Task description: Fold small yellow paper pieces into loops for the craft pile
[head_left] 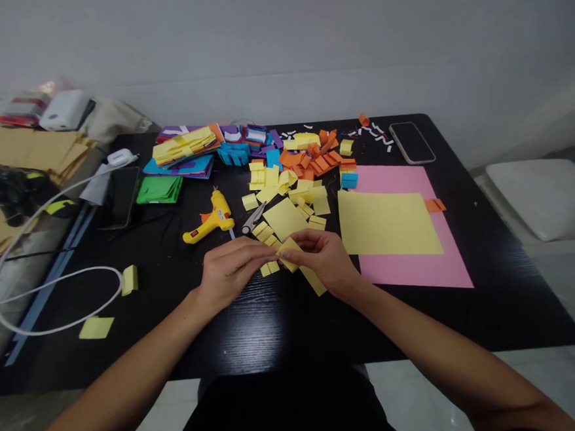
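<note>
Between my two hands is a small yellow paper piece (291, 250), held above the table. My left hand (232, 267) pinches its left edge with thumb and fingertips. On the other side, my right hand (321, 257) grips it with the thumb in front and curled fingers behind. Folded yellow paper pieces and a larger yellow sheet (283, 216) lie beneath and just beyond the hands. Scissors (254, 218) rest beyond my left hand, their handles hidden from me. Left of them lies a yellow glue gun (212, 218).
Orange folded strips (315, 160) are heaped at the back. A yellow sheet (390, 223) lies on a pink sheet (416, 272) at right. One phone (413, 143) sits back right, another (120, 197) left. A white cable (62, 193) loops over the left side of the black table (497, 315).
</note>
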`<act>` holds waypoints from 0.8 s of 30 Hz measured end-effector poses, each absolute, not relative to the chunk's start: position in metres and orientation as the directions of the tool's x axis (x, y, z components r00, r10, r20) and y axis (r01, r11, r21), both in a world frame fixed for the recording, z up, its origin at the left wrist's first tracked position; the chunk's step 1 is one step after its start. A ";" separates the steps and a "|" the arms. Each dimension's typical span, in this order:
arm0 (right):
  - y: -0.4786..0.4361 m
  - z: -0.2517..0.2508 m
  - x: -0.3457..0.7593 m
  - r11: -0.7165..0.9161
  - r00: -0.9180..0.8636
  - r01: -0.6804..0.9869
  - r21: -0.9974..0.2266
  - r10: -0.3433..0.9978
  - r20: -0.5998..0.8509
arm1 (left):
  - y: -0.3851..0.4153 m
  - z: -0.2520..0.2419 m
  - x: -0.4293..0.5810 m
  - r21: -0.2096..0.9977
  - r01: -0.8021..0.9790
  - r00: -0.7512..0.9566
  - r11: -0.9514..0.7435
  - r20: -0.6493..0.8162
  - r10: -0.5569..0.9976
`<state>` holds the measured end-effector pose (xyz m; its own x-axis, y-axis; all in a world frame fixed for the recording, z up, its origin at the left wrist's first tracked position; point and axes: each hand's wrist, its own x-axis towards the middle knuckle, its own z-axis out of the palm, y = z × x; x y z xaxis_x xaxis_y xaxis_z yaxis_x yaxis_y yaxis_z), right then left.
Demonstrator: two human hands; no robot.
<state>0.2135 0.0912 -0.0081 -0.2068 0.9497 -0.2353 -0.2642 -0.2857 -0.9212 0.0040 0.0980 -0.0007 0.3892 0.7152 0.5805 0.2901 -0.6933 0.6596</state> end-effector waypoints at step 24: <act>0.091 -0.011 0.215 -0.293 -0.199 -0.252 -0.922 0.948 -0.247 | 0.097 0.000 0.004 0.636 0.289 0.415 -0.716 0.591 0.692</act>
